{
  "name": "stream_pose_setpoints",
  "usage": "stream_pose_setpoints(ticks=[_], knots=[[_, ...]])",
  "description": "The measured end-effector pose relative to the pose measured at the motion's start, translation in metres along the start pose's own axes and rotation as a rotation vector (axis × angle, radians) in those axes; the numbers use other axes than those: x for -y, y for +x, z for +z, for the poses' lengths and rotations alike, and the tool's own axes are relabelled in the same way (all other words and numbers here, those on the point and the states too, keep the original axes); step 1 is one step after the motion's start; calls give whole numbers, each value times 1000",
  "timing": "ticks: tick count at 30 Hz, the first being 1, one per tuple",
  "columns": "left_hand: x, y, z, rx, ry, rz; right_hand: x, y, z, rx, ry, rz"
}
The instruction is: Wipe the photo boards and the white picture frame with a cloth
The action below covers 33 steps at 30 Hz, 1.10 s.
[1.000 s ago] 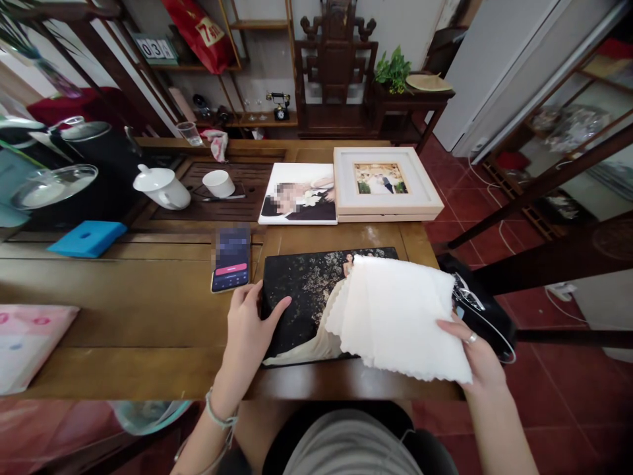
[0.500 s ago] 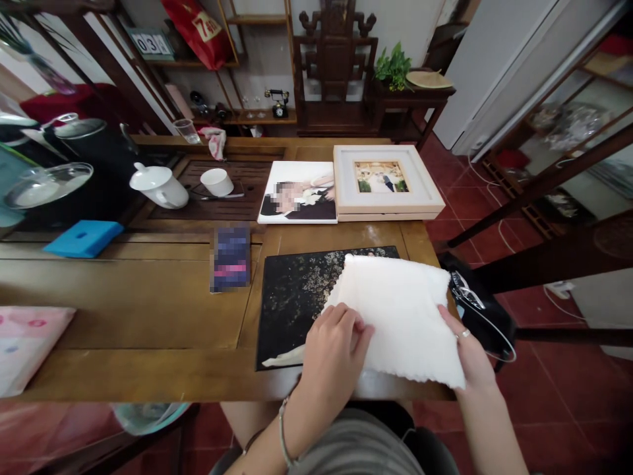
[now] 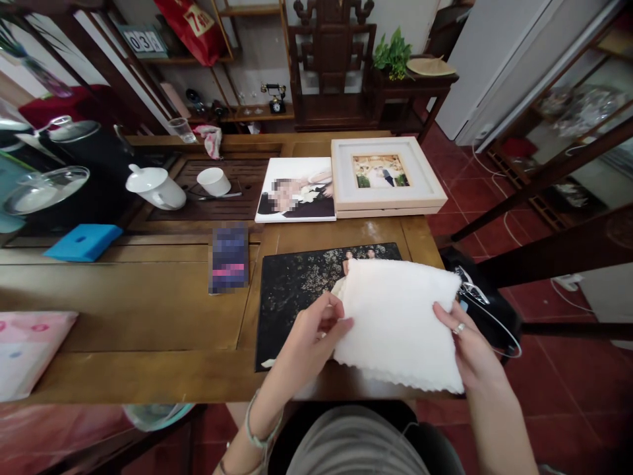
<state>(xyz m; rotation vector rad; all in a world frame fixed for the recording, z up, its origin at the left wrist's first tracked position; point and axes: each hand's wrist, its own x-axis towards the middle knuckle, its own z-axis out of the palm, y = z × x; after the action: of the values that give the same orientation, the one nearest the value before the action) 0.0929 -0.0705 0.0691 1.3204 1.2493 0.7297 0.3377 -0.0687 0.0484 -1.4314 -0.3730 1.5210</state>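
Observation:
A white cloth [image 3: 395, 323] with scalloped edges, seemingly folded, is stretched between my hands. My left hand [image 3: 316, 330] pinches its left edge between thumb and fingers. At the right edge, my right hand [image 3: 469, 343], with a ring on one finger, grips the cloth, thumb on top and fingers underneath. Below the cloth lies a black photo panel [image 3: 291, 284] with a speckled floral pattern; the cloth and my left arm hide much of it.
Behind the panel lie a white-edged photo panel [image 3: 301, 210] and a pale framed picture [image 3: 341, 188]. To the left are a dark blue packet [image 3: 230, 254], a blue block [image 3: 84, 241], a white lidded cup [image 3: 155, 188], a small white cup [image 3: 213, 181] and a pink-white pack [image 3: 34, 349].
My left hand has shifted left to the cloth's left edge, its fingers now more spread. The cloth has moved slightly right and down, showing more of the panel's picture.

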Motion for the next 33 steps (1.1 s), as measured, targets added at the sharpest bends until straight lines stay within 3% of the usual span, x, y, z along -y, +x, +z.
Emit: stream_pose_setpoints(ticks=[5,10,13,17,22,29,33], knots=[[4,-1,2,-25,142,12,1,-5,-1,22,-59,-44],[-6,13,9,-100,-55,40,-1,-20,0,42,-255,-112],[-8,26,7,-93,-19,130,-1,-22,-1,70,-294,-143],[-6,35,0,-195,75,217,-1,-13,-8,139,-284,-55],[-7,23,2,-33,60,198,-3,-11,-8,116,-166,33],[-4,5,5,9,-53,13,-8,-9,-10,-21,-39,-10],[0,4,4,63,72,71,-8,-4,-14,-13,-5,32]])
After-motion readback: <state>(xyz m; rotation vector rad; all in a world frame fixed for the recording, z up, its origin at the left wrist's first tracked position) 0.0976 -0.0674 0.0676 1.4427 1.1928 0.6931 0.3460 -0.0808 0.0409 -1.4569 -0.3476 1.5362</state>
